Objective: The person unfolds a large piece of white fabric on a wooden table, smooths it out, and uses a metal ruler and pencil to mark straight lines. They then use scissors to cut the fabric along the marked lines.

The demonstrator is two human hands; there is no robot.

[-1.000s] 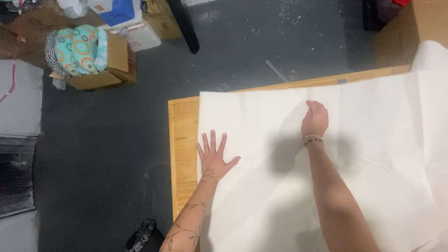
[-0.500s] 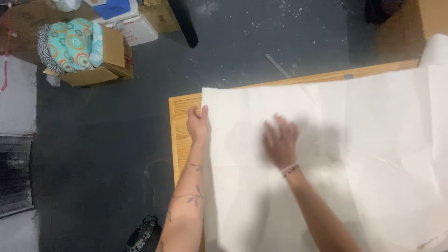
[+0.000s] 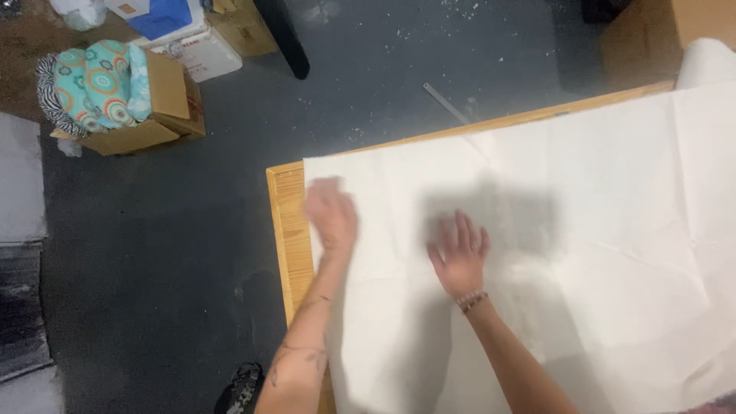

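Left hand: blurred — lies on the white fabric near the table edge; grip unclear.
Right hand: flat — fingers spread on fabric.

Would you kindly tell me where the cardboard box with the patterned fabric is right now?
In the head view, the cardboard box sits on the dark floor at upper left, well left of the wooden table, beside a white box.

**Camera setup: single head view**

One view only, taken from a head-worn camera and aimed steeply down, nearly overhead. The tabletop corner and the white sheet are seen at arm's length; both hands enter from the bottom edge. The dark floor fills the left half, with a cardboard box farther off at top left. No second view is supplied.
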